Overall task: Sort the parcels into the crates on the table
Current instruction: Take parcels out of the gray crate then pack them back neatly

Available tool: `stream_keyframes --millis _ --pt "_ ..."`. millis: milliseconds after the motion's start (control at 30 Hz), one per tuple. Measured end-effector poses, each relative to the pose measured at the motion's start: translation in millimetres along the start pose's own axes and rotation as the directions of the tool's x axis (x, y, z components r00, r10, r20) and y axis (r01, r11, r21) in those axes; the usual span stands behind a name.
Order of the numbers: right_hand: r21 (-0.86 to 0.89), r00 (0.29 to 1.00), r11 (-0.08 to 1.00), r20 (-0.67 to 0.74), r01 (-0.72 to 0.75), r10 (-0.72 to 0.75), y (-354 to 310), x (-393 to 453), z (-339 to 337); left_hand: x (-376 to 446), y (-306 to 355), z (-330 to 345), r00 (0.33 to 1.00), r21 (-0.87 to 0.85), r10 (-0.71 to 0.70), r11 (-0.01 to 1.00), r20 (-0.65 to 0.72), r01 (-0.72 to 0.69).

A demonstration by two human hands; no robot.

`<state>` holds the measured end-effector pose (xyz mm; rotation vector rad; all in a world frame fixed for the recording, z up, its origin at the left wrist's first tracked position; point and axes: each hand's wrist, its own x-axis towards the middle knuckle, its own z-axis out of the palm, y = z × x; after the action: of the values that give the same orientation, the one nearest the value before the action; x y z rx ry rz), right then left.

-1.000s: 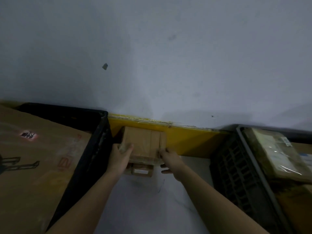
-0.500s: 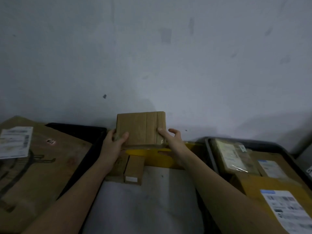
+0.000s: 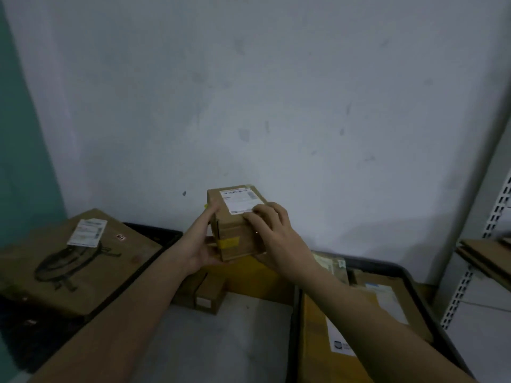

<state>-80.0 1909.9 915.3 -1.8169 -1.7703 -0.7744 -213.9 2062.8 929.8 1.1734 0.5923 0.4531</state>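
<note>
I hold a small brown cardboard parcel (image 3: pixel 235 236) in the air in front of the wall, its white shipping label facing up. My left hand (image 3: pixel 203 244) supports it from below and on its left side. My right hand (image 3: pixel 272 230) grips its top right edge, fingers over the label's corner. A black crate (image 3: pixel 154 239) at the left holds a large flat carton (image 3: pixel 74 261) with a label. A second black crate (image 3: pixel 409 275) at the right holds several labelled parcels, among them a yellow one (image 3: pixel 318 341).
On the white table (image 3: pixel 215 344) between the crates lie two small brown boxes (image 3: pixel 201 293) and a yellow parcel (image 3: pixel 249 275) against the wall. A white perforated shelf upright (image 3: pixel 475 272) with flat cardboard (image 3: pixel 486 255) stands at the far right.
I lifted the parcel off the table and turned it, so its label now faces up. My right hand moved onto its top. The view rose and widened.
</note>
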Motion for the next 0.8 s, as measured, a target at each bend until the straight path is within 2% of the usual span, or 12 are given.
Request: stream_keyframes --millis 67,133,200,233,300,333,400,467,567,667,800 --pt "0.11 0.997 0.992 0.05 -0.056 0.051 -2.8 -10.5 -18.7 -13.2 -4.1 9.6 0.999 0.018 0.028 0.999 -0.025 -0.028" --pt "0.343 0.964 0.901 0.111 -0.267 0.243 -9.2 -20.6 -35.2 -25.0 -9.0 15.6 0.995 0.038 0.09 0.995 -0.049 -0.088" --pt "0.524 0.864 0.705 0.133 -0.477 0.486 -15.9 -26.4 -48.2 -34.2 -13.7 20.2 0.985 0.014 0.168 0.986 -0.04 -0.167" --pt "0.613 0.8 0.569 0.187 -0.549 0.57 -18.5 -28.2 -55.1 -38.3 -14.9 23.3 0.979 -0.014 0.204 0.979 -0.019 -0.204" --pt "0.753 0.716 0.254 0.378 -0.607 0.587 -22.9 -31.4 -65.8 -45.5 -13.6 30.7 0.967 -0.045 0.253 0.967 0.027 -0.252" --pt "0.789 0.701 0.131 0.442 -0.601 0.559 -26.0 -33.0 -69.6 -48.8 -11.9 33.9 0.963 -0.042 0.264 0.964 0.049 -0.262" --pt "0.841 0.691 0.01 0.437 -0.54 0.576 -31.4 -36.3 -74.6 -53.7 -8.8 38.3 0.96 -0.042 0.258 0.966 0.106 -0.255" --pt "0.875 0.682 -0.001 0.379 -0.484 0.626 -33.4 -39.0 -78.5 -57.5 -5.9 41.0 0.957 -0.042 0.241 0.97 0.161 -0.238" --pt "0.862 0.666 0.037 0.363 -0.506 0.652 -31.1 -43.5 -88.7 -60.5 2.2 38.5 0.951 0.014 0.267 0.962 0.154 -0.272" --pt "0.814 0.672 0.075 0.419 -0.576 0.611 -27.2 -51.8 -100.7 -62.0 11.6 27.6 0.955 -0.014 0.271 0.962 0.123 -0.272" --pt "0.768 0.676 0.114 0.471 -0.63 0.567 -25.7 -69.9 -109.9 -64.6 5.9 15.5 0.96 0.049 0.216 0.972 0.18 -0.228"
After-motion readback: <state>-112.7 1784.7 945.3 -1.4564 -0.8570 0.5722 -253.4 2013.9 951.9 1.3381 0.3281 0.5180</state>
